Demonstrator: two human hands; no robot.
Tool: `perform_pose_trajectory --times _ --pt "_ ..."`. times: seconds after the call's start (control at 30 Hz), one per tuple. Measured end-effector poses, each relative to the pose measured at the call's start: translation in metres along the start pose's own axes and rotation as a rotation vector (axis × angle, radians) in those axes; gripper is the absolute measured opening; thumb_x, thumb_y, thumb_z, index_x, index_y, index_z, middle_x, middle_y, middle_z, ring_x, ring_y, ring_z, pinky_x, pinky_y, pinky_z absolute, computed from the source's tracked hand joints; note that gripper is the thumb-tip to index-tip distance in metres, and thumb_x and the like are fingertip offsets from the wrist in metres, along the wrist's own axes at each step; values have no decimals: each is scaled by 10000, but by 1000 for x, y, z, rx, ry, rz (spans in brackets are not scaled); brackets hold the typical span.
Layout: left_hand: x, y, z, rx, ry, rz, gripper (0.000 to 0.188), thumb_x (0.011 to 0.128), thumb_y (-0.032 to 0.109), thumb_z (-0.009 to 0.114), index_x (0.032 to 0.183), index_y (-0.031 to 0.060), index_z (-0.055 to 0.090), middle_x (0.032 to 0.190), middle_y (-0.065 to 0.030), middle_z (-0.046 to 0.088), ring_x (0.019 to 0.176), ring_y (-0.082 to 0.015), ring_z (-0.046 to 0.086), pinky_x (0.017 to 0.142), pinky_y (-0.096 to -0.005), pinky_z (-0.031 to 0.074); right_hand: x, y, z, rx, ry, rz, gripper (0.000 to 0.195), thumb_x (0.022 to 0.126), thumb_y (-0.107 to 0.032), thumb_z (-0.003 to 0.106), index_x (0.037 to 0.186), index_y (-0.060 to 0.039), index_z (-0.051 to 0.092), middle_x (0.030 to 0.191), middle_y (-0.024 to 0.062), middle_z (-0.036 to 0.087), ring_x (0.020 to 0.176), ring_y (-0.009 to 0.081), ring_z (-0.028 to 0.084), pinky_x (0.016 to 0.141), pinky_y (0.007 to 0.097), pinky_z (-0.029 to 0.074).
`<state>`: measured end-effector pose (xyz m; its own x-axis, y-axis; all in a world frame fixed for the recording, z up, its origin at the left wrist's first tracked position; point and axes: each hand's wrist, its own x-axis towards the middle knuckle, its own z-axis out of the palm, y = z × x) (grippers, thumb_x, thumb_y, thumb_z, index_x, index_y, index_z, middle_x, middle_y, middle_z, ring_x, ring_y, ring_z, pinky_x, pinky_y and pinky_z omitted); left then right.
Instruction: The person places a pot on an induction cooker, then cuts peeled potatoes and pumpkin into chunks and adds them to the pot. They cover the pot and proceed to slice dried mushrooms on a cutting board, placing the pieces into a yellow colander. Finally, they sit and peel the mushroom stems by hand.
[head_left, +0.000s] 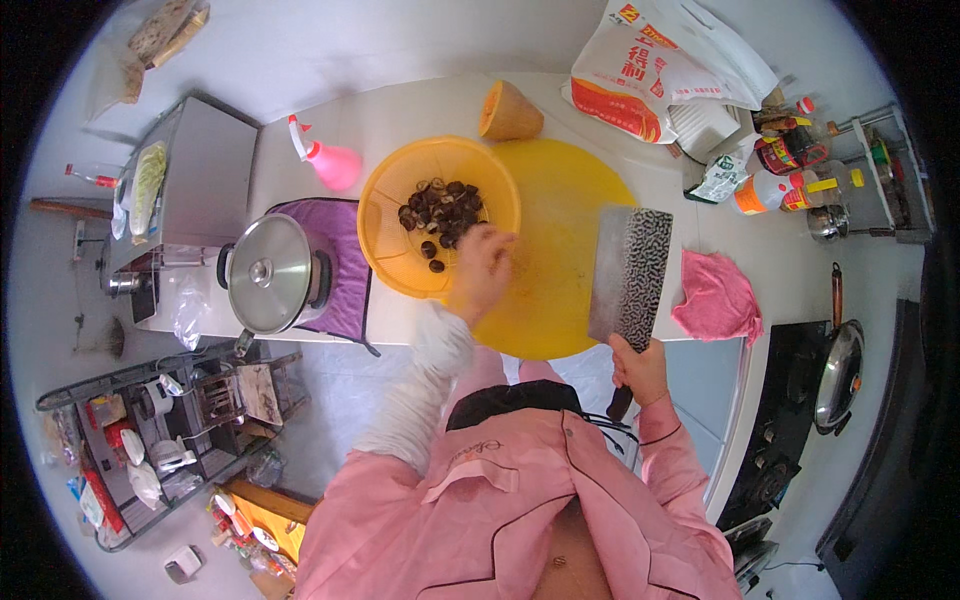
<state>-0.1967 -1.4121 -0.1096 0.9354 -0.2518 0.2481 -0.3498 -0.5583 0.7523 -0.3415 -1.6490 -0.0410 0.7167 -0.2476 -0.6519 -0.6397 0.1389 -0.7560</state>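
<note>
My right hand (639, 367) grips the handle of a broad cleaver (616, 277). Its blade, patterned along one side, is over the right edge of a round yellow cutting board (551, 225). An orange plastic colander (382, 240) sits left of the board, overlapping it in view. Dark mushroom caps (442, 208), some showing pale undersides, lie inside it. Blurred by motion, my left hand (484, 270) is over the colander's right side, fingertips close to the mushrooms. Whether it holds one cannot be made out. A cut piece of pumpkin (516, 112) stands behind the board.
A lidded steel pot (270, 274) stands on a purple cloth (351, 277) at left, near a pink spray bottle (334, 165). To the right lie a pink cloth (716, 296) and several bottles (772, 191). A white printed bag (660, 75) stands behind; a black cooktop (787, 397) is farther right.
</note>
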Motion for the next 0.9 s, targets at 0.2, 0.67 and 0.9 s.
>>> perform_pose_trajectory --times 0.2,0.67,0.9 --pt "36 -72 -27 479 -325 -85 180 738 64 608 907 26 656 952 -113 613 974 -310 543 812 -391 478 7 -4 -1 -23 -2 -19 271 825 -178 663 643 -45 514 524 2 463 376 83 417 341 255 337" --pt "50 -4 -36 -167 -200 -177 223 751 125 701 935 15 640 872 -104 653 768 -230 613 695 -349 497 7 13 0 -119 96 -73 307 819 -218 657 638 2 541 516 24 504 410 101 469 391 281 356" --pt "-37 23 85 -283 -308 -268 217 773 157 697 962 52 677 957 -150 612 813 -244 595 730 -330 477 24 32 -14 -473 197 -180 318 814 -273 608 782 43 615 606 189 573 571 264 595 554 394 442"
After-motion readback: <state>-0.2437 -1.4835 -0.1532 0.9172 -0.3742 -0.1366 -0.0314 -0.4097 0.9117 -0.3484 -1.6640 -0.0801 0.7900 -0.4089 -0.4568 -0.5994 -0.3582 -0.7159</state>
